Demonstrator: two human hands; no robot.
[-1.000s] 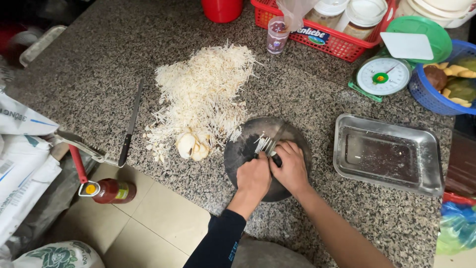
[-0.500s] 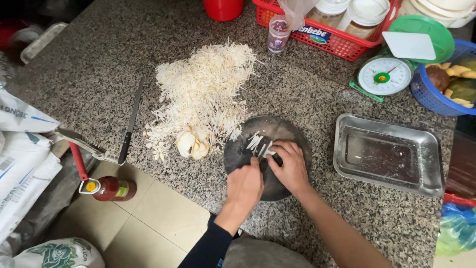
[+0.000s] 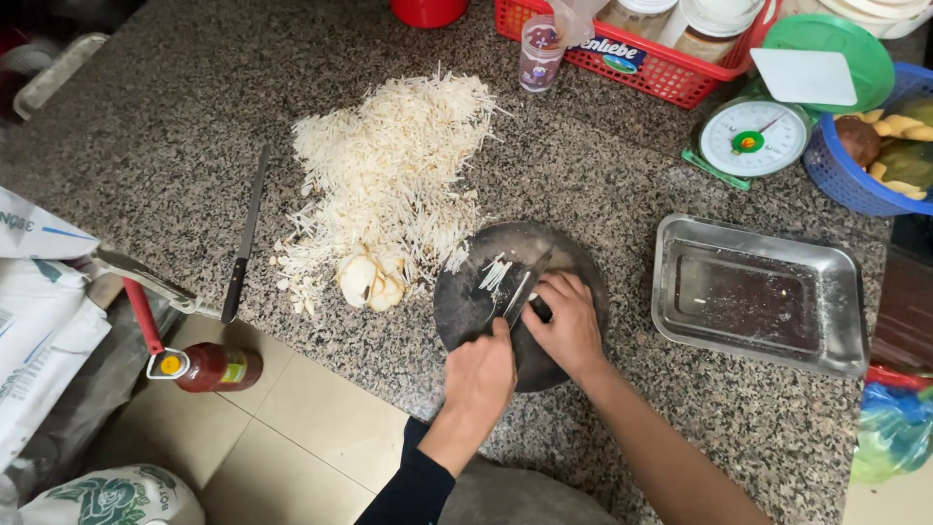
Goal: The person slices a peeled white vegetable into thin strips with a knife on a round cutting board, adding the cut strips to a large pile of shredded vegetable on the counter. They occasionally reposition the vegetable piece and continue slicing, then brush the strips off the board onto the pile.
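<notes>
- Left hand (image 3: 479, 374): fist clenched on the handle of a knife (image 3: 516, 297), over the near half of the board (image 3: 462, 306)
- Knife: blade slanted up and away from the left fist, edge down on the board, its tip near the board's far rim
- Right hand (image 3: 567, 326): just right of the blade, fingers curled down, pinning a small white piece that was mostly hidden; whether it truly gripped the piece could not be told
- Strips (image 3: 494, 273): a few cut white slivers lay on the board just left of the blade, beyond the left fist
- Board: round, dark, lay on the counter (image 3: 622, 194) under both hands
- Pile (image 3: 394, 170): large heap of pale shreds on the counter, left of and beyond the knife, touching the board's far-left rim
- Slices (image 3: 369, 282): pale rounds at the pile's near edge, left of the left fist
- Second knife (image 3: 243, 238): lay flat, well left of the hands
- Tray (image 3: 758, 297): steel, right of the right hand, apart from the board
- Scale (image 3: 750, 141): beyond the tray, far right of the grip
</notes>
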